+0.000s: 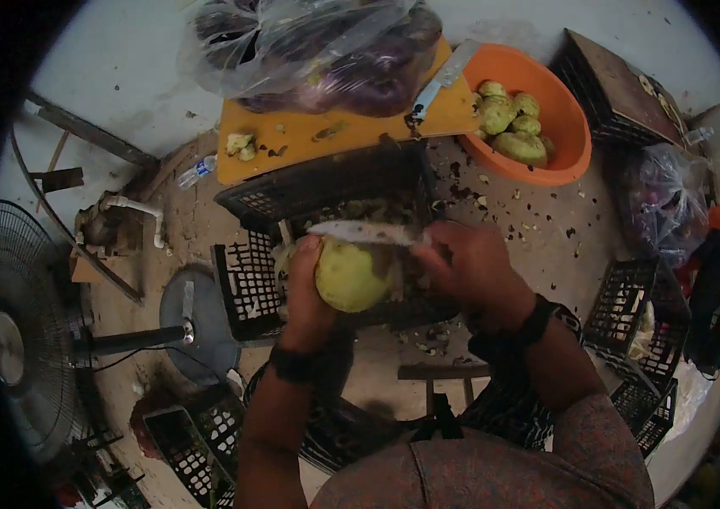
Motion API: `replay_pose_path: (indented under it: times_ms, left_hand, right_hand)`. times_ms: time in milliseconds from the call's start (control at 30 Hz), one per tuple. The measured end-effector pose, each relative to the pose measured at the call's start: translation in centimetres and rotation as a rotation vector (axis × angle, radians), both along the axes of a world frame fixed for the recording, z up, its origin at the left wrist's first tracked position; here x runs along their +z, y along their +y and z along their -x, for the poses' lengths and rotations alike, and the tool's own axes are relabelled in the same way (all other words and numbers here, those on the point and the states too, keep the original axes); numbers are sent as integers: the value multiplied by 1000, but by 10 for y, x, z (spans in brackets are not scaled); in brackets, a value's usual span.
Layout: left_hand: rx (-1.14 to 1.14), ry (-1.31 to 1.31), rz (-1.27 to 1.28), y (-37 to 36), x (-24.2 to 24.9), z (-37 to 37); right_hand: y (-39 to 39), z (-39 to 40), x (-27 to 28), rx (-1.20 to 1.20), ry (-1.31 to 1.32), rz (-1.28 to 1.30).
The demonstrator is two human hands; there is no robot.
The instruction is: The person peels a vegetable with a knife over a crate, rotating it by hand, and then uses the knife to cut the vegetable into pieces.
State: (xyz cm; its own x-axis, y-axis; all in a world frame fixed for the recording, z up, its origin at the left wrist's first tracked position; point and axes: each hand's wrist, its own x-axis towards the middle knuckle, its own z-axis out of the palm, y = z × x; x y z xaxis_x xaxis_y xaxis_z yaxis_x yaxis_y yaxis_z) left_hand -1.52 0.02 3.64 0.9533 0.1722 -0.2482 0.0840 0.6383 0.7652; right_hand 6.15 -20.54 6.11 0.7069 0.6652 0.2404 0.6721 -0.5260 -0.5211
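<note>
In my left hand (306, 284) is a round yellow-green vegetable (351, 276) with a smooth, pale surface. The fingers wrap its left side, thumb near the top. My right hand (472, 263) closes round the handle of a knife (368, 232). Its broad, smudged blade points left across the top of the vegetable, the tip near my left thumb. Both hands are over a black plastic crate (245, 284) with scraps inside.
Behind the crate, a yellow board (292, 140) bears a plastic bag of eggplants (334, 64) and a cleaver (449, 76). An orange basin (576, 144) holds several yellow-green vegetables. A fan (25, 339) stands left; more black crates (623, 310) are at right. Scraps litter the floor.
</note>
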Motion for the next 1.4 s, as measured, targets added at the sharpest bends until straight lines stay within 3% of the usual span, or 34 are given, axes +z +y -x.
replay_pose_path:
  times_ms: [133,233,300,367,467,900,967,1100,1167,1400]
  left_hand:
    - [17,-124,-211,-3,9,1]
    - [12,2,-70,5,-6,-3]
    - [36,99,236,8,-18,-3]
    - [12,86,217,13,-30,-6]
    - [24,77,223,9,-26,-7]
    - [-37,106,385,3,-21,-7]
    - [-22,103,394,3,-22,-4]
    - [-48,60,390,1,-15,-5]
    - [-27,58,370,1,-22,-6]
    - [-31,64,341,2,-26,-5]
  right_hand:
    - [-3,-4,1,-152,70,-37]
    - [1,2,-5,-104,56,-131]
    - [6,11,-3,-36,38,-182]
    - [12,20,5,24,131,-72]
    - [15,20,-7,113,74,-173]
    - [15,21,-2,66,39,-142]
    - [14,20,-1,-48,59,-110]
    - [10,18,2,-26,18,-169]
    - [11,19,0,71,27,-34]
    - [14,22,-4,100,6,-213]
